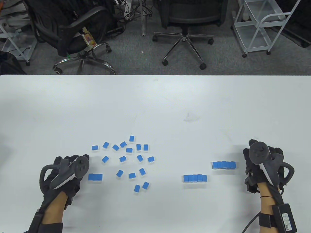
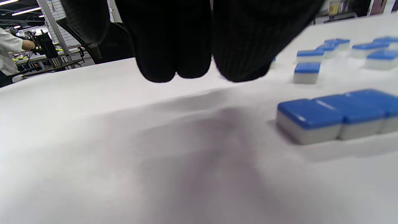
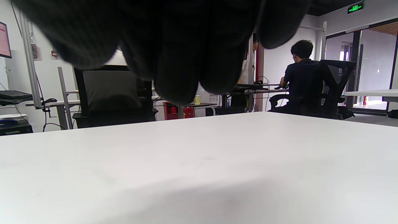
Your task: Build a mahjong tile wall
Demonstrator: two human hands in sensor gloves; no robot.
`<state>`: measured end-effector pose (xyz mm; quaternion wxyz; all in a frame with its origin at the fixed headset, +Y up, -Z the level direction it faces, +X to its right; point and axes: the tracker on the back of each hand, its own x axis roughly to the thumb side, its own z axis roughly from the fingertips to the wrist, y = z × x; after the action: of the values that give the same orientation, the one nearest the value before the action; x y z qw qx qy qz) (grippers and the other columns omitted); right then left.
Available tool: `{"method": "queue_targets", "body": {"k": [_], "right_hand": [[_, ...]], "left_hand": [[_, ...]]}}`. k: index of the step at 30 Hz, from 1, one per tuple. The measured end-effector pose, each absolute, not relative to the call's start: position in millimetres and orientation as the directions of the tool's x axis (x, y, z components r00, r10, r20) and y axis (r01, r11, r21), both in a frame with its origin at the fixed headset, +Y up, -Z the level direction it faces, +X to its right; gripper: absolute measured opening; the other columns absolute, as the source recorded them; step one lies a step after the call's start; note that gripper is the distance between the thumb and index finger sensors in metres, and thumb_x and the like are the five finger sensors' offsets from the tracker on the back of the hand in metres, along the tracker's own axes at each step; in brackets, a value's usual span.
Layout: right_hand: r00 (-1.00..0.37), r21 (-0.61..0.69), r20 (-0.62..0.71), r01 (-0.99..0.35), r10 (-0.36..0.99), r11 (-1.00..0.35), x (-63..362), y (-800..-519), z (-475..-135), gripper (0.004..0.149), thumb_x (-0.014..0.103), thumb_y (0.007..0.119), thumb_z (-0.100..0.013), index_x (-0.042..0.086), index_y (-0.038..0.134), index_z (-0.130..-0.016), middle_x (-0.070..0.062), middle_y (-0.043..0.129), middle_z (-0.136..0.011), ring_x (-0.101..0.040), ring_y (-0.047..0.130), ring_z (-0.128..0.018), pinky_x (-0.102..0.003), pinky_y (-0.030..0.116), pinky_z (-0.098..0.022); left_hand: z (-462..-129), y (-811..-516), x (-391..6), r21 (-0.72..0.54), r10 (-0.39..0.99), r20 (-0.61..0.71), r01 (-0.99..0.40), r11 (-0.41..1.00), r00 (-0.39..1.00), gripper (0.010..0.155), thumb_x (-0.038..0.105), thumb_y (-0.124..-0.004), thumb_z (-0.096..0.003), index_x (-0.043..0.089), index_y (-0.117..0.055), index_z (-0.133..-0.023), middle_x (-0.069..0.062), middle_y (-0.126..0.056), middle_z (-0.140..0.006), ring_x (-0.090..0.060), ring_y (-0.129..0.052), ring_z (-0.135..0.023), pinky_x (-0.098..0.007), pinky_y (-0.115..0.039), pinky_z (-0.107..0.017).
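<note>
In the table view, I see the small rectangular blue-backed, white-bodied mahjong tiles [image 1: 126,159] scattered loose in the lower middle of the frame on the white surface [image 1: 155,102]. A short row of three tiles [image 1: 95,177] lies at lower left, just beside my left hand [image 1: 65,173]. Two five-tile rows sit at lower right: the nearer row [image 1: 195,178] stands apart, and the farther row [image 1: 223,165] lies just beside my right hand [image 1: 263,165]. Neither hand holds a tile; the trackers hide the fingers, so I cannot tell their spread here.

In the left wrist view, the gloved fingers [image 2: 174,46] hang together from the top edge, holding nothing, with the three-tile row [image 2: 339,115] at right.

In the right wrist view, the fingers [image 3: 177,62] bunch at the top, holding nothing; no tiles show.

I judge the tiles hard, light and smooth, likely to slide on this surface. I would pinch a row at its two ends, squeezing inward so it lifts as one.
</note>
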<state>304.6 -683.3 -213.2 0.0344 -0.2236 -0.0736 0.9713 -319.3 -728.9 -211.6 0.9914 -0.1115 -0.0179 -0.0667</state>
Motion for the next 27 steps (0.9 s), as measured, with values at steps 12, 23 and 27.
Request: {"method": "queue_targets", "body": {"k": [12,23,27], "right_hand": [[-0.894,-0.178,-0.439,-0.018,0.096,-0.984,306.3,-680.6,-213.5,0.054,0.047,0.079,-0.033,0.027,0.078,-0.083,0.001,0.095,-0.08,-0.028,0.088,-0.084,-0.061,0.055,-0.076],[-0.888,-0.193,-0.446,-0.024,0.109,-0.981,307.5,-681.0,-213.1,0.057,0.047,0.079,-0.033,0.027,0.075,-0.086,0.002,0.094,-0.08,-0.027,0.087,-0.084,-0.061,0.055,-0.076],[-0.888,-0.196,-0.445,-0.027,0.113,-0.98,308.0,-680.8,-213.2,0.057,0.047,0.079,-0.033,0.027,0.075,-0.086,0.002,0.094,-0.08,-0.028,0.087,-0.084,-0.061,0.055,-0.076]], "left_hand": [[-233.8,-746.3,-333.0,-0.292,-0.062,-0.026,0.052,0.955,0.998,0.066,0.046,-0.068,-0.0529,0.054,-0.036,-0.11,0.011,-0.032,-0.124,-0.023,-0.061,-0.112,-0.062,-0.046,-0.086],[-274.2,-738.8,-314.6,-0.246,-0.153,0.013,0.151,0.957,0.988,0.061,0.041,-0.073,-0.0514,0.056,-0.047,-0.105,0.023,-0.054,-0.119,-0.02,-0.075,-0.108,-0.061,-0.054,-0.084],[-286.3,-739.8,-299.0,-0.26,-0.147,0.015,0.145,0.955,0.989,0.063,0.041,-0.077,-0.0502,0.048,-0.052,-0.107,0.018,-0.063,-0.116,-0.02,-0.08,-0.104,-0.063,-0.057,-0.083]]}}
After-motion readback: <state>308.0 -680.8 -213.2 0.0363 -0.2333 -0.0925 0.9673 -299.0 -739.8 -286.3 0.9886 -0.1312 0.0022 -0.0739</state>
